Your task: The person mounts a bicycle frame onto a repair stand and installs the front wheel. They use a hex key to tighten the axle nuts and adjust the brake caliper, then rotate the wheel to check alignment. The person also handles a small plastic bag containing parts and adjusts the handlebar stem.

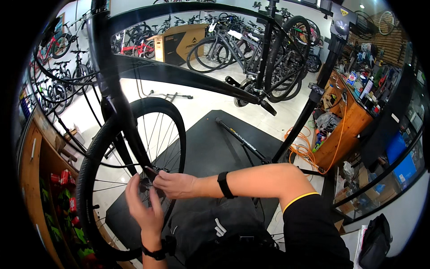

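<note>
The wheel stands upright, turned a little aslant, with its rim on both sides of the two hands and its hub just beyond the right grip. The lower end of the fork comes down to the fingertips; contact there is hard to make out.

The right hand reaches across from the right, its fingers curled close together beside the fork end. Whether they pinch a small part cannot be told. The left hand rises from below, palm half turned inward, fingers upright and thumb spread apart from them, with a gap between; its fingertips are near the right hand's. Each wrist wears a black band.

Above, the black frame hangs across the view, near the stand. A dark mat covers the floor below. Orange hose lies coiled beside the wooden desk.
</note>
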`<state>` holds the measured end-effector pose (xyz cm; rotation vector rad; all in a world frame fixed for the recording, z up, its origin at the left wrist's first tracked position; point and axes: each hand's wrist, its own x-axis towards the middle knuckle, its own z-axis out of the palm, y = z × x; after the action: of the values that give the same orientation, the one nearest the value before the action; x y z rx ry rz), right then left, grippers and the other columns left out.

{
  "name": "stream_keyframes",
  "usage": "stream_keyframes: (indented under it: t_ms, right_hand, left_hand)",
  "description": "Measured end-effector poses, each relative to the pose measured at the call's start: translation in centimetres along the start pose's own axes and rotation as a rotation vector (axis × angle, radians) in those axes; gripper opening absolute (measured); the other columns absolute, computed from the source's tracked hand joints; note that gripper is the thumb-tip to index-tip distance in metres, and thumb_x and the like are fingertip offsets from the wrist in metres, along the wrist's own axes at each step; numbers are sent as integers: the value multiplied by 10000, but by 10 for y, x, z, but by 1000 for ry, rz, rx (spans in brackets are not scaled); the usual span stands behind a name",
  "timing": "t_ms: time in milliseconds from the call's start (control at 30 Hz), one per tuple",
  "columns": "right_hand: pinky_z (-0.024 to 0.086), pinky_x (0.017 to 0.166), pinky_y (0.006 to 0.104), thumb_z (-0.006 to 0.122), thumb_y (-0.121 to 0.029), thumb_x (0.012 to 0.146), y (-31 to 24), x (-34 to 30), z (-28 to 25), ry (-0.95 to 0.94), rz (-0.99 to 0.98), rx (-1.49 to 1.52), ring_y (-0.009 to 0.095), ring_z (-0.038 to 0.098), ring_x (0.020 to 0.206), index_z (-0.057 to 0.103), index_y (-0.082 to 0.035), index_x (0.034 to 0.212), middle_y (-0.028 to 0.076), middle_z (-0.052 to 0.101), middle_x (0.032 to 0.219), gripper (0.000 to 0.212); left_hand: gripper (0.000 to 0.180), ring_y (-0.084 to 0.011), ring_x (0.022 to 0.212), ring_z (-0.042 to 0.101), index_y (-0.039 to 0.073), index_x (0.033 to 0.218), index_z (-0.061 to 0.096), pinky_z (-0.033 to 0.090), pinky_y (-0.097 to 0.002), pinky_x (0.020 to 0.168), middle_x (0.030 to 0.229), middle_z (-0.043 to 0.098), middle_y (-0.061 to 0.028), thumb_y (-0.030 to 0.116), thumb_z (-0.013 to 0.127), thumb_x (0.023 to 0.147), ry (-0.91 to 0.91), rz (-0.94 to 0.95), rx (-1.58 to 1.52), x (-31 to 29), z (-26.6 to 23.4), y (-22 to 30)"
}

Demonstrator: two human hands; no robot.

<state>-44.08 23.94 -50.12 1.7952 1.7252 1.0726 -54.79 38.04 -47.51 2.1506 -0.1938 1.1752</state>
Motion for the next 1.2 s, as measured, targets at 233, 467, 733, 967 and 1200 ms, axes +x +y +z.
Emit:
stream_keyframes:
  t_ms: [233, 467, 733, 967, 1200]
  right_hand:
    - [333, 1002, 411, 582, -281, 819, 19, -5, 9, -145, -215, -184, 273, 482, 1101, 765, -151, 829, 2, 641, 979, 225]
    - [350, 905, 381, 580, -250, 856, 20, -9, 19, -250, -315, -225, 223, 557, 938, 765, -159, 835, 3, 691, 889, 207]
    - [363, 899, 408, 546, -216, 857, 23, 16, 22, -405, -428, -36, 233, 568, 863, 740, -106, 839, 34, 673, 864, 224]
    - [343, 1017, 486, 524, -220, 868, 15, 6, 17, -408, -325, -324, 275, 548, 821, 716, -62, 807, 81, 626, 761, 255]
    - [362, 983, 434, 500, -246, 931, 7, 14, 47, -405, -353, -189, 235, 614, 904, 748, -116, 883, 31, 689, 831, 284]
  left_hand:
    - [461, -400, 1295, 406, -16, 1257, 480, 410, -481, 1047, 1393, 359, -234, -46, 667, 836, 380, 11, 522, -45, -74, 16]
    - [366, -281, 959, 582, -69, 1217, 532, 487, -366, 835, 1082, 592, -189, 161, 637, 952, 450, -105, 776, 0, -90, 57]
    - [419, -241, 926, 632, -73, 1272, 549, 510, -356, 774, 1075, 646, -182, 245, 582, 1002, 348, -481, 457, -29, -113, 8]
    - [426, -218, 915, 627, -83, 1275, 539, 505, -332, 775, 1077, 641, -172, 238, 590, 999, 348, -478, 420, -22, -112, 18]
    - [294, -267, 727, 650, -81, 1046, 662, 514, -362, 657, 869, 694, -183, 177, 701, 910, 402, -337, 286, -2, -112, 40]
